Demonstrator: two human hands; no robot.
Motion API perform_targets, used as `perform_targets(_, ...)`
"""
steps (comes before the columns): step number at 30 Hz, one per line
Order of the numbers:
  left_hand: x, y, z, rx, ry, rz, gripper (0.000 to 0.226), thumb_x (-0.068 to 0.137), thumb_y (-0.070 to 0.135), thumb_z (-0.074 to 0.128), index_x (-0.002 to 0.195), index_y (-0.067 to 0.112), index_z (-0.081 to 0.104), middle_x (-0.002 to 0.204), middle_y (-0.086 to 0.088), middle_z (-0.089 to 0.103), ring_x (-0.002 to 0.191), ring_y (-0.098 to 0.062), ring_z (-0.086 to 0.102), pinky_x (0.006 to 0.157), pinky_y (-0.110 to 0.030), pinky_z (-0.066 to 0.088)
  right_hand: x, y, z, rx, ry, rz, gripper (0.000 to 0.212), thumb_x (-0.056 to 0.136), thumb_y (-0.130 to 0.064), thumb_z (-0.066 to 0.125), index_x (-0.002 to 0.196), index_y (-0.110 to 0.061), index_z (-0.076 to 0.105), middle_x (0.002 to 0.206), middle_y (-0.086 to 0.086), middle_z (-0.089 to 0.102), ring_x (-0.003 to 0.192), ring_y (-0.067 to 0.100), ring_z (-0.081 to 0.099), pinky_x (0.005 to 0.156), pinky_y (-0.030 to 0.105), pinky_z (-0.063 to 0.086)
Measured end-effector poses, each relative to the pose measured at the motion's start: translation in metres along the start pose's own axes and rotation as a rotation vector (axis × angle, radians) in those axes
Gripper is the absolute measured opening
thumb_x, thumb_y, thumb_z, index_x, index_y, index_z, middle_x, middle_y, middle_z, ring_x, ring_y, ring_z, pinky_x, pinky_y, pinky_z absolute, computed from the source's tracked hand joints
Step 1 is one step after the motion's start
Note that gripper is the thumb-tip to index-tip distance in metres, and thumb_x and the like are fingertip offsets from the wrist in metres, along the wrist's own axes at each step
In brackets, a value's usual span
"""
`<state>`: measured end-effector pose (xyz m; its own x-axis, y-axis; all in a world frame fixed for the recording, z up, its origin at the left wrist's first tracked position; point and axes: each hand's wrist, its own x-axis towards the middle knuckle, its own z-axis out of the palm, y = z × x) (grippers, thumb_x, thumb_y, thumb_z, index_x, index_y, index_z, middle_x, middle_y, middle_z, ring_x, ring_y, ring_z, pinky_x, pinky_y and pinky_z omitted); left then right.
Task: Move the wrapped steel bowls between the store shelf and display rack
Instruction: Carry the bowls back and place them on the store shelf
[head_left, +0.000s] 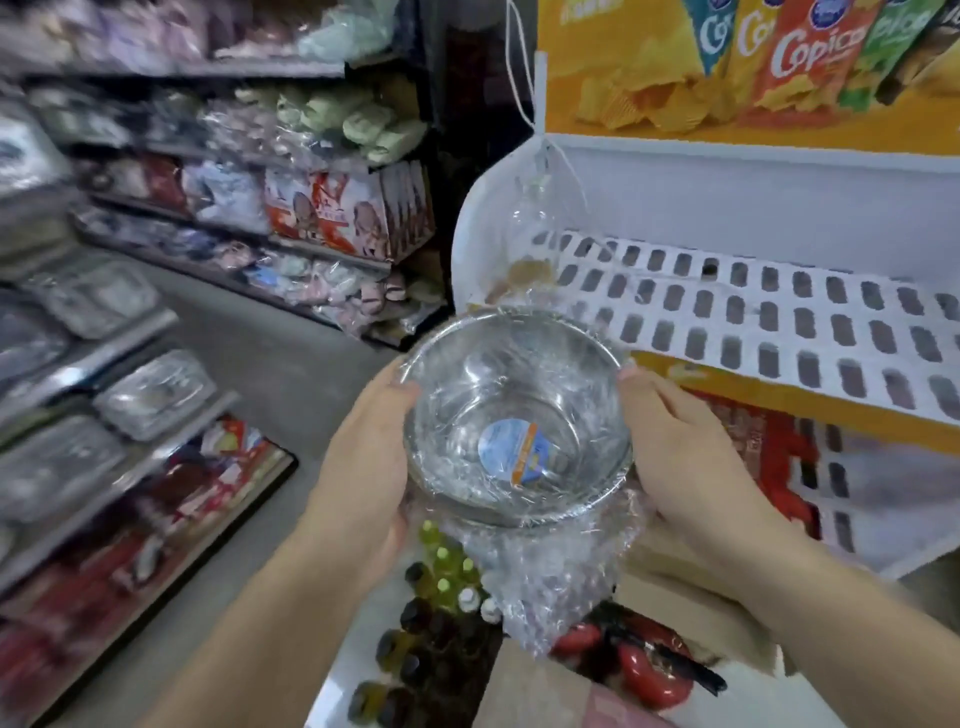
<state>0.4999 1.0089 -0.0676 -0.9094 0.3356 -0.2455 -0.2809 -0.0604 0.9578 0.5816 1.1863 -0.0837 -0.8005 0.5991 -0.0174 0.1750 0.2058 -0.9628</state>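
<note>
I hold a steel bowl (514, 410) wrapped in clear plastic film between both hands, in front of my chest. A round blue and orange sticker lies in its bottom, and loose film hangs below it. My left hand (363, 467) grips the bowl's left rim and my right hand (685, 452) grips its right rim. The bowl is just in front of the white slotted shelf (753, 312) of the display rack on the right. On the left, blurred store shelves (130, 338) carry wrapped metal trays.
An orange snack poster (753, 67) tops the display rack. Below the bowl stand small bottles (441, 587) and a red item (649, 670) on a carton. The far shelves (291, 171) hold bagged slippers and boxes. A grey floor aisle (260, 374) runs between the shelves.
</note>
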Motion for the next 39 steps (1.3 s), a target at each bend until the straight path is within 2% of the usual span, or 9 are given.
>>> perform_targets(7, -0.064, -0.032, -0.115, -0.105, 0.376, -0.032, 0.033, 0.102, 0.020, 0.045, 0.111, 0.027, 0.076, 0.100, -0.005, 0.083, 0.085, -0.025, 0.079, 0.067, -0.038, 0.065, -0.050, 0.008, 0.113, -0.037, -0.261, -0.065, 0.043, 0.101, -0.033, 0.037, 0.077, 0.002, 0.043, 0.071, 0.009, 0.044, 0.066, 0.017, 0.041, 0.065, 0.035, 0.034)
perform_targets(13, -0.123, -0.047, -0.232, -0.217, 0.614, -0.013, 0.034, 0.099, 0.017, 0.047, 0.121, 0.022, 0.074, 0.112, -0.010, 0.080, 0.091, -0.025, 0.079, 0.065, -0.034, 0.062, -0.107, -0.010, 0.225, -0.114, -0.511, -0.103, 0.048, 0.101, -0.038, 0.035, 0.096, 0.003, 0.059, 0.098, 0.022, 0.068, 0.095, 0.036, 0.061, 0.088, 0.044, 0.048)
perform_targets(17, -0.154, -0.045, -0.315, -0.232, 0.726, -0.009, 0.050, 0.098, 0.010, 0.040, 0.092, 0.037, 0.082, 0.085, 0.006, 0.083, 0.072, -0.013, 0.079, 0.051, -0.027, 0.058, -0.146, -0.029, 0.315, -0.142, -0.626, -0.136, 0.049, 0.099, -0.039, 0.035, 0.093, 0.004, 0.057, 0.099, 0.027, 0.066, 0.096, 0.039, 0.061, 0.089, 0.048, 0.048)
perform_targets(22, -0.188, -0.035, -0.430, -0.227, 0.835, -0.046, 0.051, 0.094, 0.006, 0.041, 0.109, 0.039, 0.077, 0.097, 0.003, 0.081, 0.082, -0.018, 0.075, 0.063, -0.029, 0.056, -0.195, -0.050, 0.432, -0.084, -0.781, -0.090, 0.044, 0.100, -0.034, 0.038, 0.102, 0.004, 0.060, 0.108, 0.025, 0.065, 0.103, 0.038, 0.060, 0.094, 0.045, 0.047)
perform_targets(26, -0.209, -0.013, -0.508, -0.237, 0.904, -0.029, 0.052, 0.093, 0.002, 0.043, 0.102, 0.038, 0.079, 0.105, -0.002, 0.081, 0.088, -0.019, 0.075, 0.076, -0.035, 0.057, -0.227, -0.085, 0.504, -0.061, -0.891, -0.043, 0.037, 0.101, -0.033, 0.043, 0.101, -0.006, 0.068, 0.103, 0.013, 0.070, 0.092, 0.023, 0.063, 0.076, 0.023, 0.052)
perform_targets(29, -0.213, 0.000, -0.554, -0.245, 0.938, -0.001, 0.053, 0.092, 0.000, 0.043, 0.100, 0.036, 0.080, 0.100, 0.000, 0.082, 0.080, -0.014, 0.077, 0.063, -0.028, 0.058, -0.240, -0.109, 0.547, -0.039, -0.947, -0.003, 0.033, 0.100, -0.033, 0.046, 0.099, -0.009, 0.068, 0.098, 0.017, 0.072, 0.079, 0.031, 0.070, 0.071, 0.026, 0.055)
perform_targets(32, -0.208, 0.014, -0.592, -0.269, 0.954, 0.031, 0.051, 0.093, -0.002, 0.042, 0.111, 0.030, 0.078, 0.101, -0.001, 0.082, 0.078, -0.012, 0.078, 0.057, -0.023, 0.057, -0.240, -0.128, 0.587, -0.015, -0.982, 0.029, 0.026, 0.098, -0.028, 0.050, 0.093, -0.011, 0.069, 0.073, 0.017, 0.066, 0.061, 0.017, 0.055, 0.045, 0.022, 0.044)
perform_targets(36, -0.186, 0.027, -0.638, -0.283, 0.974, 0.036, 0.050, 0.093, -0.002, 0.043, 0.106, 0.029, 0.080, 0.101, -0.004, 0.082, 0.088, -0.020, 0.077, 0.069, -0.031, 0.058, -0.224, -0.143, 0.639, -0.027, -1.039, 0.012, 0.023, 0.097, -0.027, 0.052, 0.089, -0.014, 0.069, 0.068, 0.005, 0.064, 0.052, 0.013, 0.053, 0.043, 0.022, 0.042)
perform_targets(39, -0.156, 0.037, -0.672, -0.274, 0.989, 0.033, 0.050, 0.093, -0.003, 0.042, 0.105, 0.027, 0.080, 0.095, -0.002, 0.082, 0.079, -0.016, 0.076, 0.061, -0.026, 0.056, -0.201, -0.155, 0.682, -0.060, -1.075, -0.029, 0.022, 0.095, -0.029, 0.053, 0.090, -0.019, 0.072, 0.079, 0.012, 0.074, 0.059, 0.025, 0.065, 0.051, 0.029, 0.049)
